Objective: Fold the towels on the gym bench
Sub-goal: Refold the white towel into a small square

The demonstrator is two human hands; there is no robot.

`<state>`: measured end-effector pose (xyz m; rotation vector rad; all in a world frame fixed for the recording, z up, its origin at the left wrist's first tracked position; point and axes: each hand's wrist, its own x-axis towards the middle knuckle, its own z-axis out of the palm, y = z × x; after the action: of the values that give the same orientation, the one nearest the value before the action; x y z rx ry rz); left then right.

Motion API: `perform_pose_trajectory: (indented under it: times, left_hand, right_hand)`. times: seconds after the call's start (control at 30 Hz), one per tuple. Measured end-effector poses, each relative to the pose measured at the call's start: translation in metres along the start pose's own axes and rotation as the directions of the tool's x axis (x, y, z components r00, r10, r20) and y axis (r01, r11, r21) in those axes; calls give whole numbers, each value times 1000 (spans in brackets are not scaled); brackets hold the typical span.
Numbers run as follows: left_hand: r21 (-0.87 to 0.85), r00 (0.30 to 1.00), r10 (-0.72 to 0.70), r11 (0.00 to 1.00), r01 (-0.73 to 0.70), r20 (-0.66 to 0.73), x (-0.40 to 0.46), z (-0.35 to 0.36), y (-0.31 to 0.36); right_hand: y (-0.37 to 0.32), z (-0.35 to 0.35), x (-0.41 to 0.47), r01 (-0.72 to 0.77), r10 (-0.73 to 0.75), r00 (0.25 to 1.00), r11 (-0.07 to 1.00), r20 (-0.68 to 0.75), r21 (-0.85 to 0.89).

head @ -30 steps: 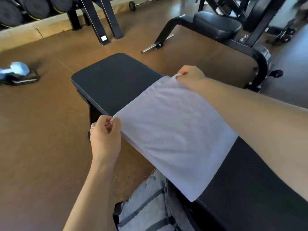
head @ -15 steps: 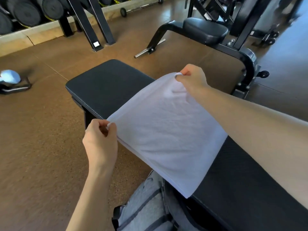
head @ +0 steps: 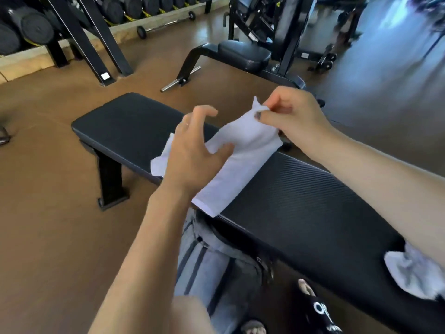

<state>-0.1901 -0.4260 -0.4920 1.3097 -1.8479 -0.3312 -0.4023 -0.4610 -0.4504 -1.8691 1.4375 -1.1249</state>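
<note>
Two hands work one white towel [head: 231,169] lying across the desk [head: 301,196], long axis crosswise. My right grip [head: 292,116] pinches its raised far corner; my left grip [head: 192,150], fingers spread, touches its middle.

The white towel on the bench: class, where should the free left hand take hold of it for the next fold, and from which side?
Probably the loose corner at the white towel's left end, which lies flat on the bench beside the left hand. Come from the left, pinching its edge. The right hand already pinches the far raised corner, so the opposite free end gives control.
</note>
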Motion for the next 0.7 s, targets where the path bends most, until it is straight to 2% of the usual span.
perform_pose_trajectory:
  times: [0.07, 0.1, 0.17, 0.2, 0.37, 0.43, 0.53, 0.7]
  left_hand:
    - [-84, 981, 171, 983, -164, 96, 2, 17, 36]
    - [-177, 968, 197, 970, -168, 158, 0, 25, 52]
    - [-355, 927, 176, 933, -50, 330, -6, 40, 80]
    - [-388, 899, 167, 922, 4, 406, -10, 48, 90]
    - [-347, 739, 93, 917, 197, 667, -21, 77, 130]
    - [-342, 686, 55, 894, 290, 725, -26, 83, 133]
    - [-393, 664, 48, 836, 382, 746, -37, 89, 132]
    - [-410, 633, 61, 808, 422, 772, -44, 94, 135]
  right_hand:
    - [-2, -23, -36, -1, 1, 1000, 1000, -2, -7]
    - [0, -35, -53, -11, 11, 1000, 1000, -9, -12]
    - [6, -58, -83, -45, 44, 999, 999, -27, -8]
    - [9, -69, -97, -68, 68, 997, 998, -33, -4]
    - [17, -98, -149, -156, 162, 985, 984, -64, 87]
    - [22, -103, -159, -177, 185, 980, 979, -74, 103]
    - [27, -108, -165, -225, 226, 974, 973, -26, 50]
    - [25, -115, -163, -236, 233, 968, 971, 87, 24]
